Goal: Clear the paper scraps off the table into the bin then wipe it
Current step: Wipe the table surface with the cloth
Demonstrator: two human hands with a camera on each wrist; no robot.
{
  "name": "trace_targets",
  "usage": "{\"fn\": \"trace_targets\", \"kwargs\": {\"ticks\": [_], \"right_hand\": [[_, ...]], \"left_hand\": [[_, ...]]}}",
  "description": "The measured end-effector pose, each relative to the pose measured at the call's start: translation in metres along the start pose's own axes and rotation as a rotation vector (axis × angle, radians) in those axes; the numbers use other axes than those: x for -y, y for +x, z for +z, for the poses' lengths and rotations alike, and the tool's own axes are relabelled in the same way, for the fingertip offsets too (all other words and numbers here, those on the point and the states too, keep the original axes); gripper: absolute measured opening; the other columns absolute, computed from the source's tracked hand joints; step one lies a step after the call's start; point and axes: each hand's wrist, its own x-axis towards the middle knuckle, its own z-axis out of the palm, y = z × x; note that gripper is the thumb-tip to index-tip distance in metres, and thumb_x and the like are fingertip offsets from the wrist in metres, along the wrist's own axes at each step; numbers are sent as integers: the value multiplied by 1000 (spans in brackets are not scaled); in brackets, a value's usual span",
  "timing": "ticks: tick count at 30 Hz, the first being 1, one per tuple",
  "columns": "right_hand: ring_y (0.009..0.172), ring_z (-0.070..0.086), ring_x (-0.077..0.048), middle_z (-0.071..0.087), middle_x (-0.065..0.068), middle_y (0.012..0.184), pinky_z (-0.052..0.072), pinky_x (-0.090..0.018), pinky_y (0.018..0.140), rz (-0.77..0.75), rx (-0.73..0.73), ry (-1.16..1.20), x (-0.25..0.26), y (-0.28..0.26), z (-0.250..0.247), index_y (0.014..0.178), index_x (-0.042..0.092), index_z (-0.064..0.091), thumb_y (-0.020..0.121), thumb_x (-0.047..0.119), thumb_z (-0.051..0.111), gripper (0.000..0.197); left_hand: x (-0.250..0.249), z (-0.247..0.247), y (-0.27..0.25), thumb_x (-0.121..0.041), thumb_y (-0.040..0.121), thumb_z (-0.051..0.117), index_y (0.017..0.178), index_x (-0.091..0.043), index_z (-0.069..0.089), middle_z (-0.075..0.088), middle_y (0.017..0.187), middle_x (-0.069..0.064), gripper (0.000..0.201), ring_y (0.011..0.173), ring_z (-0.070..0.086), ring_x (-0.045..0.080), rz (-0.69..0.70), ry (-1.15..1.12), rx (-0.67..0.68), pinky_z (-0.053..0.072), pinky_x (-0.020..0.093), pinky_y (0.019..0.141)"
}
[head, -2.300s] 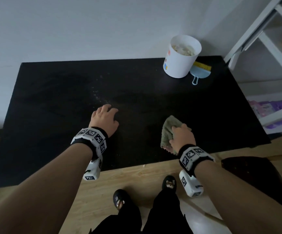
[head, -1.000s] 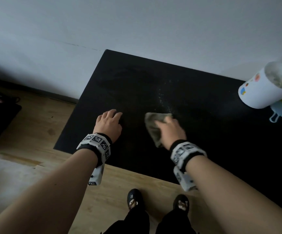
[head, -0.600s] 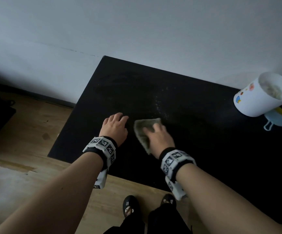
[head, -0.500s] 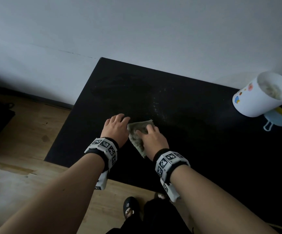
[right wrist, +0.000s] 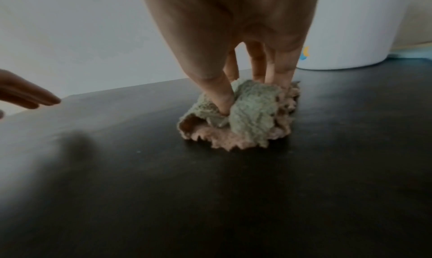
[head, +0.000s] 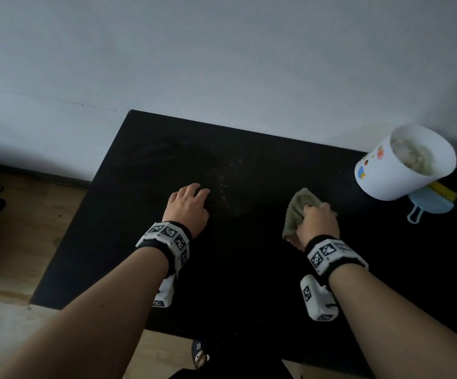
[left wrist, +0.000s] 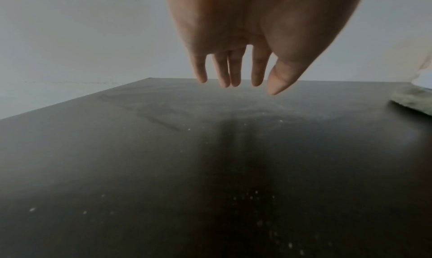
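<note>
Specks [head: 223,184] lie left of cloth [head: 294,212], which right grip [head: 317,221] pinches onto surface [head: 249,269]; left grip [head: 187,206] spread, nearer them.

I see a smooth black table top [head: 249,283] with a dull sheen, speckled with pale dust; a nubby green-and-tan cloth rag [right wrist: 247,114]; a glossy white plastic bin [head: 394,170]; matt wood floor [head: 16,242].

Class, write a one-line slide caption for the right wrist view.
Right hand presses a crumpled cloth onto the black table, white bin behind.
</note>
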Motion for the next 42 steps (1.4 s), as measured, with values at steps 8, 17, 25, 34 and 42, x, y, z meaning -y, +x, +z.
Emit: {"fn": "trace_targets", "kwargs": {"ticks": [8, 17, 25, 34, 42], "right_hand": [[131, 35, -30, 31, -10, 141, 43, -38, 94, -528, 76, -16, 99, -30, 29, 136, 19, 44, 99, 29, 40, 38], [127, 42, -32, 35, -11, 139, 44, -41, 100, -215, 58, -3, 10, -3, -6, 138, 26, 44, 90, 23, 55, 49], [131, 33, -32, 28, -11, 142, 43, -40, 99, 3, 33, -3, -25, -8, -10, 143, 29, 38, 88, 23, 63, 62], [129, 31, -33, 26, -9, 142, 40, -42, 100, -562, 136, -209, 96, -35, 20, 143, 33, 34, 91, 26, 53, 56], [130, 39, -30, 33, -7, 141, 40, -39, 99, -465, 122, -91, 95, -8, 14, 140, 25, 41, 98, 30, 41, 43]], "left_hand": [[4, -1, 5, -23, 93, 44, 144, -22, 34, 28, 153, 2, 53, 142, 24, 21, -67, 9, -6, 19, 36, 116], [-29, -6, 27, -23, 94, 44, 144, -21, 33, 27, 153, 3, 52, 142, 25, 21, 47, 10, 15, 20, 37, 117], [-37, -8, 26, -24, 94, 46, 144, -22, 33, 26, 153, 2, 52, 142, 24, 21, 73, 22, 34, 19, 38, 118], [2, -10, 11, -25, 92, 44, 143, -24, 35, 28, 153, 3, 52, 142, 24, 21, -56, 20, -8, 17, 39, 117], [24, -17, 10, -23, 92, 44, 144, -24, 33, 26, 154, 2, 53, 143, 21, 21, -122, -4, 4, 14, 40, 118]]}}
